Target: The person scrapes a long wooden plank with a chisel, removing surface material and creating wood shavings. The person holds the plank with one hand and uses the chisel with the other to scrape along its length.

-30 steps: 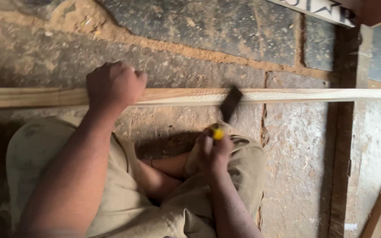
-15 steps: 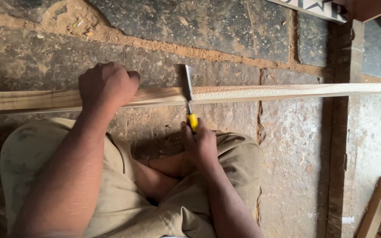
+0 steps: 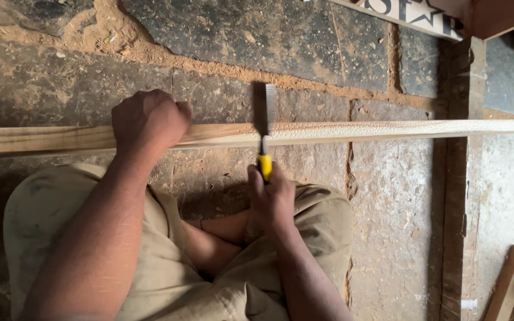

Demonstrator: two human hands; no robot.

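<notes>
Since half a second ago the chisel stood upright across the wooden strip; right hand grips its yellow handle, left hand fists the strip on the stone floor.

Dim, warm, even light, seemingly from above. Soft shadow pooled beneath the knees and along the lower left corner. No glare. Sharp focus on the stone floor and wooden strip; slight softness at the right edge. Little visible edge distortion.
</notes>
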